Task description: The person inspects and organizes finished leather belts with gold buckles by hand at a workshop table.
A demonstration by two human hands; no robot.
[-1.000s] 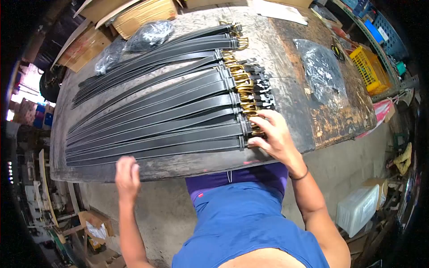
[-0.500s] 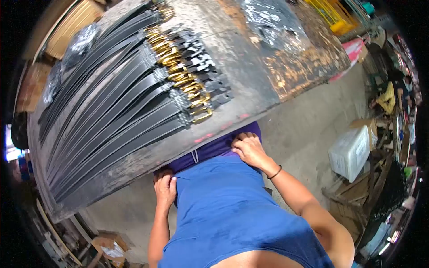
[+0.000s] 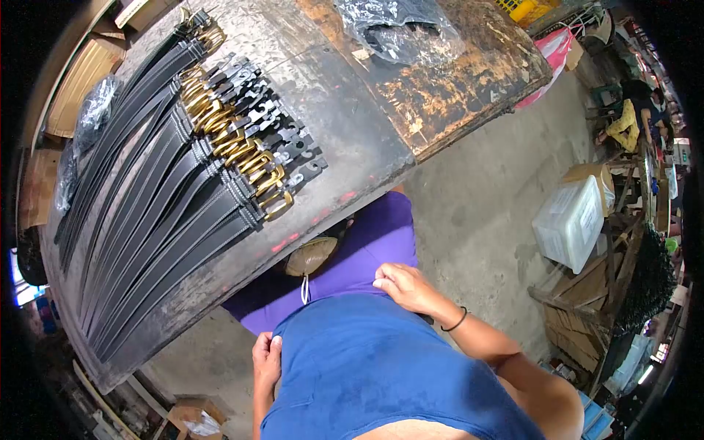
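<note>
Beside the left hip, my left hand (image 3: 267,359) is closed with its thumb against the edge of the blue shirt (image 3: 352,352). What its fingers pinch is hidden. My right hand (image 3: 403,286) lies at the right of my waist, fingers curled in on the cloth of the purple shorts (image 3: 367,242) near the shirt's hem. A white drawstring (image 3: 305,289) hangs at the middle of the waist. On the table ahead, black belts (image 3: 154,191) are fanned out in a row, their gold buckles (image 3: 242,150) towards the right. Neither hand touches them.
The worn table (image 3: 337,117) has its edge close in front of me. Crumpled clear plastic bags (image 3: 403,29) rest at its far side, with another plastic bundle (image 3: 95,106) at left. A white box (image 3: 568,227) stands at right. A person in dark clothing (image 3: 656,117) is further off.
My body has drawn back from the table edge, showing more of the purple shorts and a brown rounded object under the edge. Both hands have moved with it, staying at the waist.
</note>
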